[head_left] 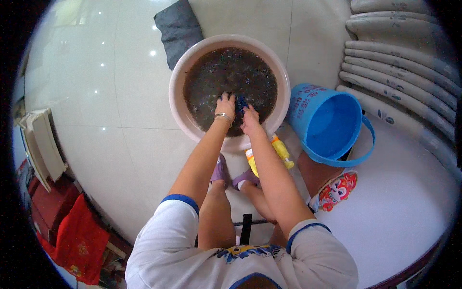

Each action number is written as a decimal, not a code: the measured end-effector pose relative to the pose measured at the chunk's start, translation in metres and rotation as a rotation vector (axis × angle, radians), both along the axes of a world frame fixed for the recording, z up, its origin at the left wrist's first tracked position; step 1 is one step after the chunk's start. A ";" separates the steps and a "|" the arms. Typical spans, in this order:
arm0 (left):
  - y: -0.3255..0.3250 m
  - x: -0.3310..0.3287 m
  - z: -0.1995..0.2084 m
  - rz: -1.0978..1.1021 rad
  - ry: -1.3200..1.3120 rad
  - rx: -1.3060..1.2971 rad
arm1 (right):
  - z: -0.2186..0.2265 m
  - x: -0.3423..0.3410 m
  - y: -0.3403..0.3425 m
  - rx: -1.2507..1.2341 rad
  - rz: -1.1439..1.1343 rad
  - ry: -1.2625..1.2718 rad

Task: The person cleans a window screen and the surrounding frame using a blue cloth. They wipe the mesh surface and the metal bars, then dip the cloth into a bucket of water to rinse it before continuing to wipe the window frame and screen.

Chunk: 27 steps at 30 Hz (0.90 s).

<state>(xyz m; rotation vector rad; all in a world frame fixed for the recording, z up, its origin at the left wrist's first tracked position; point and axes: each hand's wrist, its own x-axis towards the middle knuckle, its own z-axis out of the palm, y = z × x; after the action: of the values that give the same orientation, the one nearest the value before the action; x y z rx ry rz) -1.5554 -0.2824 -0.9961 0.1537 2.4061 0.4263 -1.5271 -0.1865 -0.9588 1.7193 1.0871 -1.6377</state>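
Observation:
A large pale pink basin [175, 98] on the floor holds murky, dark brown water with some foam. My left hand [225, 107], a bracelet at its wrist, reaches into the water near the basin's near side. Its fingers bend downward, their tips at a dark wet cloth. To the right, my right hand [250, 119] is closed on the dark blue wet cloth [241, 103], which shows between the two hands. Most of the cloth is under the murky water, so its kind cannot be made out.
A blue bucket [301, 108] with a handle lies tilted right of the basin. Yellow bottles [280, 150] are beside my right forearm. A dark grey cloth [179, 31] lies behind the basin. Patterned cushions [399, 72] line the right, and red fabric [82, 241] hangs at left.

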 end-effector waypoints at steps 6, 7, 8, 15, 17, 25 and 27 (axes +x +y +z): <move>0.030 0.010 0.083 0.358 0.150 0.617 | -0.002 0.010 0.020 -0.328 -0.390 0.312; 0.036 0.016 0.095 0.326 0.171 0.590 | -0.017 0.015 0.021 -0.494 -0.417 0.430; 0.041 0.020 0.101 0.293 0.191 0.563 | -0.030 0.023 0.023 -0.520 -0.403 0.468; 0.003 -0.021 0.042 0.428 0.459 0.129 | 0.022 -0.017 0.014 -0.034 0.164 0.295; -0.003 -0.016 0.039 0.261 0.528 -0.064 | 0.012 -0.016 0.014 0.341 0.499 0.354; 0.005 0.011 -0.005 0.282 -0.054 0.200 | -0.026 0.007 0.014 0.010 -0.064 0.174; 0.023 0.012 0.051 0.476 0.031 0.411 | -0.029 0.009 0.027 -0.157 -0.327 0.129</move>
<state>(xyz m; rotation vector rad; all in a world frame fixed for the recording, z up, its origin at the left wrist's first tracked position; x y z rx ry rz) -1.5433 -0.2594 -0.9453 -0.2408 2.3435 1.1418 -1.5180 -0.1594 -0.9880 1.7771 0.7356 -1.9992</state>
